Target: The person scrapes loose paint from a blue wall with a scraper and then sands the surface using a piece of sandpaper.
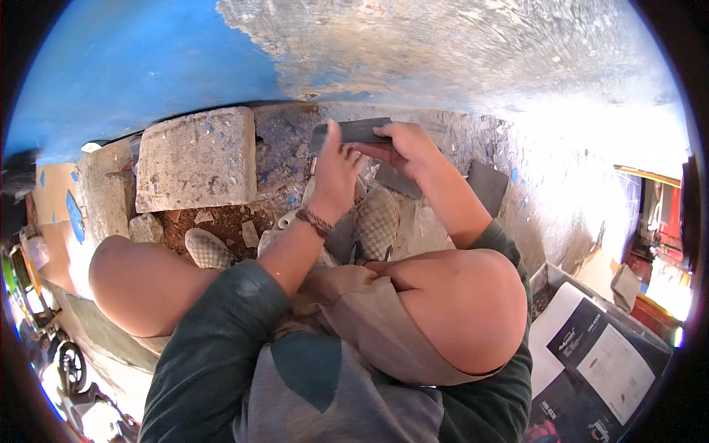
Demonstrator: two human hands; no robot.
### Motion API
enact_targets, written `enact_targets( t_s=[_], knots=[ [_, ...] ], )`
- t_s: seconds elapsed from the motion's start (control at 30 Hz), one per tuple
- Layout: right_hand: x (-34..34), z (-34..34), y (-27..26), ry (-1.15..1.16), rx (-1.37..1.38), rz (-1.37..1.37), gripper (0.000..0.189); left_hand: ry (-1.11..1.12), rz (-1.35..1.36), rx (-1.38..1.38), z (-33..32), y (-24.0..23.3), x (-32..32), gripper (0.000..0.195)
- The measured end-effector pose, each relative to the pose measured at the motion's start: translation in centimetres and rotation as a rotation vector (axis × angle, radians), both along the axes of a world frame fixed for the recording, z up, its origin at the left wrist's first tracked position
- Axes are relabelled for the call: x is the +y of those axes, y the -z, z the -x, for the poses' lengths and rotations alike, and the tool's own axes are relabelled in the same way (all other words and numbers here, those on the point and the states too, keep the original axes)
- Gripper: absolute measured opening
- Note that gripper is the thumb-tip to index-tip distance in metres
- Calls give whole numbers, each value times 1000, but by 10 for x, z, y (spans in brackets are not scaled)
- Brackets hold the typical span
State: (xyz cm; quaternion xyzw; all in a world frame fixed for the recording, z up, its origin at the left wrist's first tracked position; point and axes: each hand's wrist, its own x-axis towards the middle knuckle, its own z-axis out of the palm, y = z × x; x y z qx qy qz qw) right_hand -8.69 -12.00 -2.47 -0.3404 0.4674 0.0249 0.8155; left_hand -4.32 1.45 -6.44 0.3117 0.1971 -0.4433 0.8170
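Observation:
A dark grey sheet [354, 132], which looks like sandpaper, is held out in front of the wall. My right hand [407, 147] grips its right end, thumb on top and fingers underneath. Over the left end lies the thumb of my left hand [335, 183]; its fingers are blurred below the sheet's lower edge, so whether they grip it is unclear. Two more dark sheets lie past my right forearm and wrist: one [400, 180] below the right hand, another [488, 187] farther right. The wall ahead has blue paint [166, 61] on the left and a bare, scraped surface [443, 50] on the right.
A concrete slab [196, 158] rests at the wall's foot on the left, beside smaller blocks [111, 205]. Rubble and blue paint flakes litter the ground around my checkered shoes [376, 221]. At right is a box [598, 354] bearing print. A motorcycle [75, 371] stands far left.

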Motion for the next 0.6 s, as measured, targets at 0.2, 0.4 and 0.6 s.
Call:
enact_targets(
  t_s=[0.2, 0.4, 0.6],
  knots=[
    [-1, -10, -53, -91, -25, 91, 49, -235, 18, 133, -62, 7, -23, 34],
    [-32, 31, -126, -259, 124, 532, 64, 66, -158, -367, -106, -8, -47, 46],
    [-34, 49, -126, -169, 23, 601, 60, -285, 94, 67, -114, -46, -63, 51]
  ],
)
